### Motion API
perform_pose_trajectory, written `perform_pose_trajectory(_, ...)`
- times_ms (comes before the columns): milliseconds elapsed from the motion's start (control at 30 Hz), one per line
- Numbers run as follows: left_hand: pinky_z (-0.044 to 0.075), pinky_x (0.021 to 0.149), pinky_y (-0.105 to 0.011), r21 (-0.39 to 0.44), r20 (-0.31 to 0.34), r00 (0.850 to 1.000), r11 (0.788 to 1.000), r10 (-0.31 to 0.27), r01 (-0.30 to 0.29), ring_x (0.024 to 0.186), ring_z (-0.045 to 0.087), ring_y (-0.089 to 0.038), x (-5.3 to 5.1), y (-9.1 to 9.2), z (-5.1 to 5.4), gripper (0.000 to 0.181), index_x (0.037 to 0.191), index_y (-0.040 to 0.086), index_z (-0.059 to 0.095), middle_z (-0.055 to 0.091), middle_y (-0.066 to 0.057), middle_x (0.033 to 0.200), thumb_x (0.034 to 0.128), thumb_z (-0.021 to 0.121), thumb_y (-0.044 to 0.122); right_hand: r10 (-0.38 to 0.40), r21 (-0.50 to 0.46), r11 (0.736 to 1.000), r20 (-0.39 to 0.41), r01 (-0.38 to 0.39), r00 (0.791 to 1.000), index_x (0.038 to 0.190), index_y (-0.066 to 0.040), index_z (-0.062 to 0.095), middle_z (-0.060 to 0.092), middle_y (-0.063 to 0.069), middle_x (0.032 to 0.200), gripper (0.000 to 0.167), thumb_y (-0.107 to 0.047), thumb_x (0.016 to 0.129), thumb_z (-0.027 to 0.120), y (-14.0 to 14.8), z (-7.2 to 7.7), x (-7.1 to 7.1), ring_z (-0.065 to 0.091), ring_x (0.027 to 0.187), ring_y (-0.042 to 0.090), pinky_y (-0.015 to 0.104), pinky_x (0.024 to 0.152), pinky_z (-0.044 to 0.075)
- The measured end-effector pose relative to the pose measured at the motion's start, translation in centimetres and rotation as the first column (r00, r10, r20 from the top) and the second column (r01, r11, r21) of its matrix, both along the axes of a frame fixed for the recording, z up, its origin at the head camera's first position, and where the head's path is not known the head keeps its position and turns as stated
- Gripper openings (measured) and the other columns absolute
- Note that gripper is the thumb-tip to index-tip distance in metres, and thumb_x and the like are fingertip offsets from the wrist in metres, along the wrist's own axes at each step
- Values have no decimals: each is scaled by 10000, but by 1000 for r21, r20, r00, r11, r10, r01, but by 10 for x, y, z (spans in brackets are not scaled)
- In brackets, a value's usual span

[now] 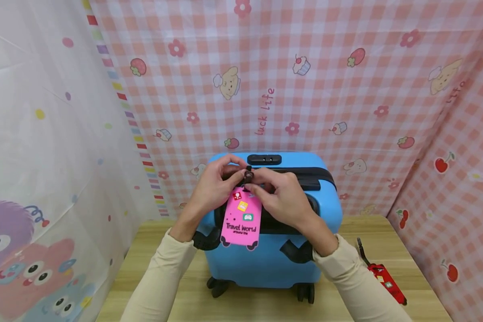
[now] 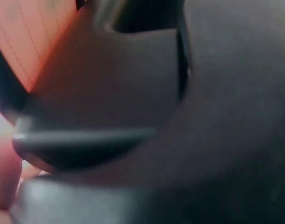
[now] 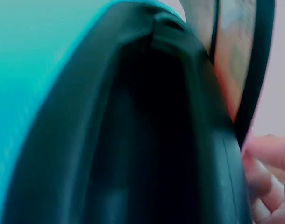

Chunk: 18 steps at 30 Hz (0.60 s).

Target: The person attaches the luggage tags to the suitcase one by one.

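Note:
A small blue suitcase point(image 1: 265, 261) stands upright on the table with its black top handle point(image 1: 306, 179) facing up. In front of it hangs a pink luggage tag point(image 1: 241, 219) with a dark strap point(image 1: 248, 175) at its top. My left hand point(image 1: 214, 185) pinches the strap from the left, near the suitcase handle. From the right, my right hand point(image 1: 285, 197) pinches the strap's lower part, just above the tag. Black plastic fills most of the left wrist view, while fingers point(image 3: 266, 186) show at the right edge of the right wrist view.
A red luggage tag point(image 1: 388, 284) with a black strap lies on the wooden table point(image 1: 153, 259), right of the suitcase. Black wheels point(image 1: 306, 293) are under the suitcase. A checked curtain point(image 1: 265, 112) hangs right behind it, with more curtain on both sides.

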<state>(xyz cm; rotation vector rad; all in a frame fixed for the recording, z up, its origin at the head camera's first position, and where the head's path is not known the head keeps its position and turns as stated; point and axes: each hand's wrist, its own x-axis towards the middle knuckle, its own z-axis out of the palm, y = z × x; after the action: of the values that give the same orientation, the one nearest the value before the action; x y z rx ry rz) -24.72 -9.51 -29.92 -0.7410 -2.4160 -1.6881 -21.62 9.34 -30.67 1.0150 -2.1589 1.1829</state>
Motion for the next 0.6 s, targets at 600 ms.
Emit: perform_pose_trajectory(600, 573, 709, -329, 15, -2, 1000, 1000, -6, 6, 892, 718, -189, 1, -2, -2, 114, 1091, 89, 643, 741, -97, 1084, 989, 608, 127, -34, -64, 997, 56, 38, 998, 1265, -19, 470, 747, 70, 874, 371, -60, 946, 654, -3, -3, 3, 530, 544, 64, 264, 488, 394)
